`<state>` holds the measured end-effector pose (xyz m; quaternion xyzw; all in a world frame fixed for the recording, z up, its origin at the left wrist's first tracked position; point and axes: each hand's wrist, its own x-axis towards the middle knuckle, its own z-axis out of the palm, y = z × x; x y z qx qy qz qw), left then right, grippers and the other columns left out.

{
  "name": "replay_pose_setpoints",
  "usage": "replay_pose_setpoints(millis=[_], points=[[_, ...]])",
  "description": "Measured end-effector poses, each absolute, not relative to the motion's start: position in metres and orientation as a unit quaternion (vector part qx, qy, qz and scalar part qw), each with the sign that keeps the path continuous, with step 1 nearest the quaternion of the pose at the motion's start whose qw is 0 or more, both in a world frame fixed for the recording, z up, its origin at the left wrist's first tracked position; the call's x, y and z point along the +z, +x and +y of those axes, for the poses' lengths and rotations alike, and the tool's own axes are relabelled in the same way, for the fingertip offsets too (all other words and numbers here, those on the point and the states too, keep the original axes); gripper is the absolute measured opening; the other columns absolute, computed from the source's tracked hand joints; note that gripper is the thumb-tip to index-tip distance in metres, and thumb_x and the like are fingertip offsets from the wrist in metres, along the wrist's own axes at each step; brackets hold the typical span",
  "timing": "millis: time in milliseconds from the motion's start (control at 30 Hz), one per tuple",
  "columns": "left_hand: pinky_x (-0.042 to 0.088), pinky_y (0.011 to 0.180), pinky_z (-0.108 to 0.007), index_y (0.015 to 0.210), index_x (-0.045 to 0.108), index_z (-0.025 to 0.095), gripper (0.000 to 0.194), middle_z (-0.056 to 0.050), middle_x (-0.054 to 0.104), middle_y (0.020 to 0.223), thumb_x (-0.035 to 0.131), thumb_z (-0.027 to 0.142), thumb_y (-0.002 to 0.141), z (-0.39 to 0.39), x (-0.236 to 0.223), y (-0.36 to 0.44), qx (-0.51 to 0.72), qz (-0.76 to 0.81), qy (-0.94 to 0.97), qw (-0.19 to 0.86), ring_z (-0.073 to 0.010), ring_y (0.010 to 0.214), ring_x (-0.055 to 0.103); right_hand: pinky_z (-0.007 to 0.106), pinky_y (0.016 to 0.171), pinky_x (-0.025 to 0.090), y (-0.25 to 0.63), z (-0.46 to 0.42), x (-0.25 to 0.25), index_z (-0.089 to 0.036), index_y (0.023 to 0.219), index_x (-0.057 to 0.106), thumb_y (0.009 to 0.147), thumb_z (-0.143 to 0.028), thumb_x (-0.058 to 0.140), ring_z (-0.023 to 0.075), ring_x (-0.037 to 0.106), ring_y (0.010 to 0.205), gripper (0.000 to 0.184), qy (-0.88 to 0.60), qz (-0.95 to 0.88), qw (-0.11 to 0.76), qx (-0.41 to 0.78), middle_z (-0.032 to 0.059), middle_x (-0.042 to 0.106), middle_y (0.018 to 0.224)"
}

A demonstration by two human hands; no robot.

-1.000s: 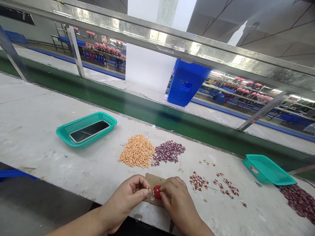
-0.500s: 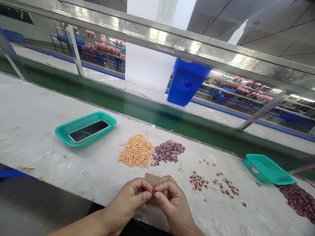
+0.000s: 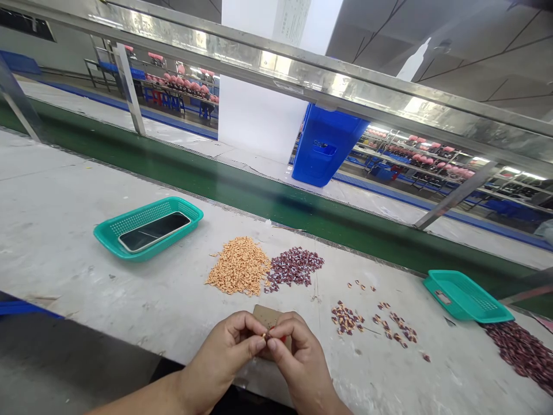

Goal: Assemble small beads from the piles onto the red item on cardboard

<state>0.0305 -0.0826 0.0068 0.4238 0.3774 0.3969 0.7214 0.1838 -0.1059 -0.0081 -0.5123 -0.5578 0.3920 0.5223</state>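
My left hand and my right hand meet over a small brown card, with their fingertips pinched together. The left fingertips hold a tiny orange piece, and the right fingertips hold a dark red piece against it. A bit of a red object shows behind my right fingers, mostly hidden. Further out lie a heap of small orange pieces and a heap of maroon pieces. Scattered mixed pieces lie to the right of my hands.
A teal plastic basket holding a dark flat object stands left on the white work table. Another teal basket and a maroon heap lie right. A green conveyor belt runs behind the table.
My hands have closed together over the card since a second ago. The red object no longer sits on the card and is now mostly hidden by my right fingers.
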Motion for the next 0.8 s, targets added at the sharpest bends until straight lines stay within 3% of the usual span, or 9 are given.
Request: replay_pose_setpoints(millis=[300,567,800], points=[[0.040,0.065,-0.026,0.069,0.061,0.018,0.020,0.002,0.058,0.068,0.074,0.034,0.068,-0.081,0.001,0.028,0.394,0.388,0.494,0.671,-0.0156,0.068,0.049,0.028,0.063,0.040,0.182,-0.108,-0.009,-0.021,0.066,0.063,0.072,-0.033,0.069,0.0164,0.052,0.066,0.015,-0.502,-0.543,0.534,0.409,0.0000,0.055,0.069],[0.035,0.060,-0.025,0.065,0.059,0.018,0.012,0.005,0.053,0.060,0.069,0.024,0.067,-0.076,0.006,0.025,0.335,0.384,0.542,0.669,-0.0137,0.061,0.045,0.029,0.068,0.040,0.189,-0.110,0.003,-0.021,0.064,0.064,0.072,-0.031,0.070,0.0173,0.053,0.071,0.014,-0.499,-0.577,0.477,0.437,0.0004,0.056,0.069],[0.041,0.073,-0.030,0.085,0.062,0.020,0.022,0.000,0.061,0.081,0.071,0.030,0.068,-0.066,0.007,0.024,0.360,0.310,0.540,0.695,-0.0185,0.080,0.054,0.033,0.071,0.041,0.225,-0.106,-0.003,-0.022,0.069,0.066,0.076,-0.031,0.066,0.0213,0.057,0.076,0.011,-0.559,-0.604,0.445,0.353,0.0036,0.063,0.075]])
